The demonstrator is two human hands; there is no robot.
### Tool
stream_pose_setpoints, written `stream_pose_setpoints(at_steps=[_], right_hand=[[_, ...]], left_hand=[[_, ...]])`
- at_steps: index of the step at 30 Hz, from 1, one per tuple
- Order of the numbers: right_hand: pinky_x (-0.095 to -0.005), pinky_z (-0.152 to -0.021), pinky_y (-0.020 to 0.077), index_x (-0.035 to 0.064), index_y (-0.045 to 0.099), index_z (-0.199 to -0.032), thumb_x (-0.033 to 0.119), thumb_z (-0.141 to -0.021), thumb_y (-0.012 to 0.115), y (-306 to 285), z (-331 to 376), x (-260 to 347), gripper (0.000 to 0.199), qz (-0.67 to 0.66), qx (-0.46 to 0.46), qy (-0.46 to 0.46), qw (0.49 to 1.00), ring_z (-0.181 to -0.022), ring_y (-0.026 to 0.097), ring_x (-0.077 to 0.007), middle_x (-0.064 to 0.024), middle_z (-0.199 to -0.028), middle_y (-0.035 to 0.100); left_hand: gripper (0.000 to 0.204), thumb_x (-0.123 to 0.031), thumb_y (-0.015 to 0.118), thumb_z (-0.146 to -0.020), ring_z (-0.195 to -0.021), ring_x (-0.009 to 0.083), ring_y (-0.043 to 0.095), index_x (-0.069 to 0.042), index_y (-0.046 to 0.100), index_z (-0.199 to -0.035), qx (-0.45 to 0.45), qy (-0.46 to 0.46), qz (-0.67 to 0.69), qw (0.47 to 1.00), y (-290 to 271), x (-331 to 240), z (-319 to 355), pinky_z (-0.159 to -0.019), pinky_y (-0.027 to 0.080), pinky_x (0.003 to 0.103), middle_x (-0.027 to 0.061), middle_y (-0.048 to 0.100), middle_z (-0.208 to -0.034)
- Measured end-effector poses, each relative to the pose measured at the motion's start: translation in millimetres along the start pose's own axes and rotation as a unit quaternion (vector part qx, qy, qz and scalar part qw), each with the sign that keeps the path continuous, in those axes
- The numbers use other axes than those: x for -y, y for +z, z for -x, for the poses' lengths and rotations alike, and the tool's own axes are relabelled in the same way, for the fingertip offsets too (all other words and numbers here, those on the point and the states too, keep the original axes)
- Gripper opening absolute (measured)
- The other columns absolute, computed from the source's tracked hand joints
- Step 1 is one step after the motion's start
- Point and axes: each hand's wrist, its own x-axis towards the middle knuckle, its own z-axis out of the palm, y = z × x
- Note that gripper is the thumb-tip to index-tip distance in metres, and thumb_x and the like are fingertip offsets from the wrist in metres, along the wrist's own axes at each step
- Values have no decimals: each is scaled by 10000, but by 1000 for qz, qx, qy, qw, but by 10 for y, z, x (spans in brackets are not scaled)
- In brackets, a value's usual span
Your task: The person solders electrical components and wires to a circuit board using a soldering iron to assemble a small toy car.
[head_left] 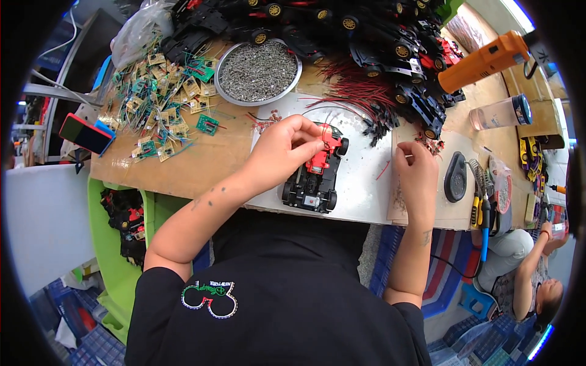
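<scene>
A toy car chassis with black sides and a red middle lies on the white work surface in front of me. Over its far end is my left hand, thumb and forefinger pinched together; thin wires show by the fingertips, but what they grip is too small to tell. To the right of the chassis, my right hand is raised above a brown board, its fingers curled into a pinch. Whatever it may hold is hidden. Just beyond it lies a small pile of reddish parts.
A metal bowl of screws stands behind, with loose circuit boards heaped to its left. Red wires and piled toy cars fill the back. At right are an orange tool, a lidded cup and a soldering iron. Another person sits far right.
</scene>
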Motion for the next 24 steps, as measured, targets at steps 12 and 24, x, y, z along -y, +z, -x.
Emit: stream_pose_setpoints(at_steps=[12, 24], right_hand=[[-250, -682, 503, -17, 676, -946, 48, -890, 682, 249, 602, 377, 86, -232, 123, 20, 965, -718, 622, -114, -67, -829, 669], [-240, -669, 502, -7, 658, -930, -4, -849, 705, 415, 893, 574, 94, -271, 124, -29, 954, -684, 599, -98, -42, -802, 661]], left_hand=[[307, -82, 792, -739, -892, 285, 642, -23, 651, -1005, 30, 184, -221, 957, -87, 85, 235, -799, 510, 364, 120, 647, -932], [177, -85, 728, -797, -836, 276, 665, -10, 668, -946, 10, 139, -151, 979, -112, 232, 172, -751, 525, 363, 133, 659, -882]])
